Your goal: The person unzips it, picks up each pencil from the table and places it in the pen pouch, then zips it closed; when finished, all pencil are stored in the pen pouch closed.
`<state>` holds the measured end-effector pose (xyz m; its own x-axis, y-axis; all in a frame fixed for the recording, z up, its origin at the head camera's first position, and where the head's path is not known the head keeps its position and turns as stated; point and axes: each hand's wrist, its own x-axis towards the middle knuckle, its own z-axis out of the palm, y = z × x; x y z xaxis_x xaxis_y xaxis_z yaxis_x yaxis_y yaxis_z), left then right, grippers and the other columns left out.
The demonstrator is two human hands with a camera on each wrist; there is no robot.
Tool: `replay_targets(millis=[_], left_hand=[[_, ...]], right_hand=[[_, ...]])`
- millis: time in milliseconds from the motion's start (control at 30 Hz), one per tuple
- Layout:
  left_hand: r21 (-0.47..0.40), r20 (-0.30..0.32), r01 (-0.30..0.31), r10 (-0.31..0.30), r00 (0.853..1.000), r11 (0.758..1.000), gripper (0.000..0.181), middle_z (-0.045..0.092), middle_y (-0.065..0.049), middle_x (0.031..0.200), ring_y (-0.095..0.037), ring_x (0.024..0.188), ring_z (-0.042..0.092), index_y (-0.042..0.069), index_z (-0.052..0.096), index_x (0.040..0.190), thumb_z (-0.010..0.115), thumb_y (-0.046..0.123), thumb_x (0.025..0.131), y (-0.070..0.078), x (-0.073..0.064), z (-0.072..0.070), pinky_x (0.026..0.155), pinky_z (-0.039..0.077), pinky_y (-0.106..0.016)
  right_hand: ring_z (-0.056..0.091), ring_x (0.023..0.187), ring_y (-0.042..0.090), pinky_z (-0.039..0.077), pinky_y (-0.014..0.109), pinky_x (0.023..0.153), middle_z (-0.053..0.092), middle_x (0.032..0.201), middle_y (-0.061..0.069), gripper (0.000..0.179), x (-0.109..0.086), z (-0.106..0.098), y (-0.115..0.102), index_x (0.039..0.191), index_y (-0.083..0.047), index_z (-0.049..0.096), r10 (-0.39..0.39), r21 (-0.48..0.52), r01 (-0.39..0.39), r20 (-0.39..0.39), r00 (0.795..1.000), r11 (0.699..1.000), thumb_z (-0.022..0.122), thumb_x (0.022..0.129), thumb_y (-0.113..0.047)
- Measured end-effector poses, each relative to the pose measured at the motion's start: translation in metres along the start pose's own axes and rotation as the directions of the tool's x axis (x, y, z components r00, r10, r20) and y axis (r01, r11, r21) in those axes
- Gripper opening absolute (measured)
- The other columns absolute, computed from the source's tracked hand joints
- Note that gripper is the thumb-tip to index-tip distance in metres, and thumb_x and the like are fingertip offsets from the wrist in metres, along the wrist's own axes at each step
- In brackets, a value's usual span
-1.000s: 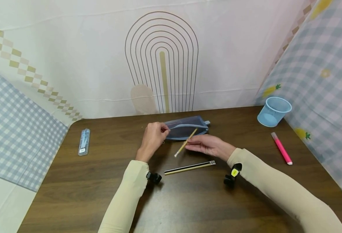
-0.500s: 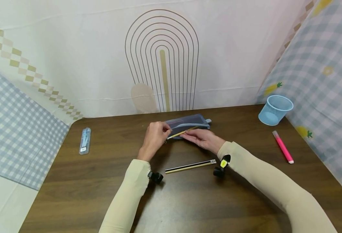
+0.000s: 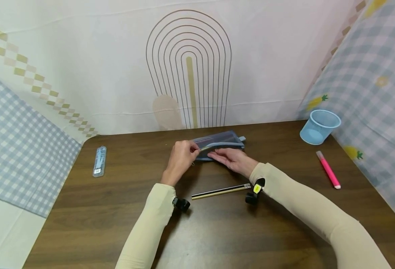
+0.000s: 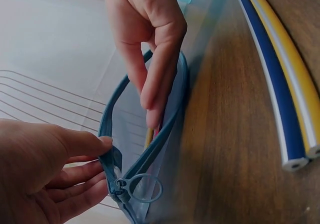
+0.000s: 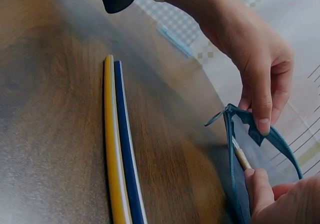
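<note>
A translucent blue zip pencil case (image 3: 205, 142) lies at the back middle of the table, its zipper drawn apart. My left hand (image 3: 181, 157) pinches the zipper edge near the ring pull (image 4: 145, 188), holding the mouth wide. Fingers of my right hand (image 3: 232, 158) reach into that mouth in the left wrist view. They grip a yellow pencil (image 5: 243, 158), whose eraser end points at the pull; the rest is hidden by hand and case. A pinkish-red item shows beside it inside. Nearer me, a dark blue striped pencil (image 4: 281, 99) and a yellow striped pencil (image 4: 300, 96) lie side by side.
A light blue mesh cup (image 3: 319, 127) stands at the back right, with a pink marker (image 3: 328, 170) in front of it. At the left lies a slim clear-blue package (image 3: 99, 161). Patterned cloths (image 3: 123, 74) hang behind and beside the table.
My right hand has moved left and away from me, taking the yellow pencil from in front of the case into its mouth. My left hand has kept its pinch on the edge.
</note>
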<state>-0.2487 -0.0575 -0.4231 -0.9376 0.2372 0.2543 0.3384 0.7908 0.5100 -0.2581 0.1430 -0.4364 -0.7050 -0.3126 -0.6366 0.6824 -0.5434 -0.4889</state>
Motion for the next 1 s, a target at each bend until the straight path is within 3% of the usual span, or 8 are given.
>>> replay_targets(millis=[267,433,500,567,667,733,800,1000], left_hand=[[-0.007,-0.004,0.005,-0.005,1.000,1.000,0.007,0.078,-0.003,0.086,-0.016,0.078,0.070,0.010,0.080,0.089,0.075,0.015,0.090,-0.001,0.001,-0.001,0.074,0.058,-0.032],[-0.014,-0.014,0.009,-0.009,1.000,1.000,0.007,0.077,-0.003,0.086,-0.015,0.077,0.070,0.009,0.079,0.089,0.075,0.015,0.090,-0.002,0.001,-0.002,0.073,0.058,-0.032],[-0.019,-0.013,0.012,-0.012,1.000,1.000,0.007,0.077,-0.004,0.085,-0.015,0.077,0.070,0.009,0.079,0.089,0.075,0.015,0.090,-0.002,0.001,-0.003,0.073,0.058,-0.032],[-0.020,-0.011,0.012,-0.013,1.000,1.000,0.007,0.077,-0.004,0.086,-0.015,0.077,0.069,0.009,0.079,0.089,0.075,0.015,0.091,-0.001,0.001,-0.003,0.072,0.058,-0.031],[-0.014,-0.010,0.011,-0.011,1.000,1.000,0.008,0.077,-0.003,0.086,-0.015,0.077,0.070,0.009,0.080,0.090,0.075,0.015,0.091,-0.002,0.001,-0.004,0.072,0.057,-0.031],[-0.009,-0.011,0.009,-0.009,1.000,1.000,0.008,0.078,-0.003,0.086,-0.015,0.077,0.070,0.009,0.080,0.090,0.074,0.015,0.091,-0.002,0.000,-0.004,0.072,0.057,-0.031],[-0.005,-0.010,0.008,-0.008,1.000,1.000,0.008,0.078,-0.003,0.086,-0.015,0.077,0.069,0.009,0.080,0.089,0.075,0.015,0.091,-0.003,0.000,-0.004,0.072,0.058,-0.031],[0.004,-0.007,-0.001,0.001,1.000,1.000,0.008,0.077,-0.003,0.086,-0.016,0.078,0.069,0.009,0.080,0.090,0.073,0.015,0.092,-0.004,-0.001,-0.004,0.074,0.058,-0.032]], right_hand=[[0.054,0.136,0.026,0.043,0.028,0.111,0.043,0.154,0.024,0.048,-0.015,-0.005,0.005,0.152,0.007,0.033,0.018,-0.051,-0.016,0.052,0.998,0.999,0.043,0.106,-0.003],[0.075,0.099,0.021,0.054,0.030,0.098,0.065,0.130,0.026,0.042,-0.024,-0.008,0.013,0.144,0.012,0.043,-0.077,-0.354,0.111,0.109,0.991,0.929,0.048,0.105,-0.003],[0.075,0.087,0.017,0.060,0.030,0.088,0.073,0.115,0.022,0.035,-0.027,-0.010,0.016,0.133,0.013,0.054,-0.160,-0.583,0.242,0.190,0.969,0.775,0.053,0.103,-0.004],[0.074,0.079,0.014,0.062,0.030,0.077,0.077,0.099,0.017,0.027,-0.030,-0.012,0.019,0.119,0.011,0.064,-0.229,-0.779,0.398,0.326,0.917,0.485,0.059,0.100,-0.007],[0.067,0.072,0.006,0.058,0.026,0.068,0.077,0.086,0.006,0.015,-0.032,-0.016,0.021,0.101,-0.002,0.075,-0.227,-0.820,0.572,0.563,0.794,-0.031,0.067,0.097,-0.014],[0.063,0.071,0.002,0.055,0.023,0.067,0.075,0.083,-0.001,0.010,-0.036,-0.018,0.021,0.095,-0.010,0.077,-0.161,-0.736,0.627,0.672,0.723,-0.254,0.070,0.095,-0.017],[0.059,0.071,-0.002,0.052,0.020,0.068,0.074,0.082,-0.006,0.006,-0.041,-0.018,0.021,0.091,-0.014,0.078,-0.088,-0.657,0.653,0.727,0.681,-0.375,0.073,0.093,-0.017],[0.052,0.069,-0.002,0.046,0.018,0.063,0.067,0.077,-0.007,0.006,-0.057,-0.019,0.019,0.084,-0.013,0.073,0.012,-0.598,0.629,0.720,0.694,-0.497,0.075,0.089,-0.011]])
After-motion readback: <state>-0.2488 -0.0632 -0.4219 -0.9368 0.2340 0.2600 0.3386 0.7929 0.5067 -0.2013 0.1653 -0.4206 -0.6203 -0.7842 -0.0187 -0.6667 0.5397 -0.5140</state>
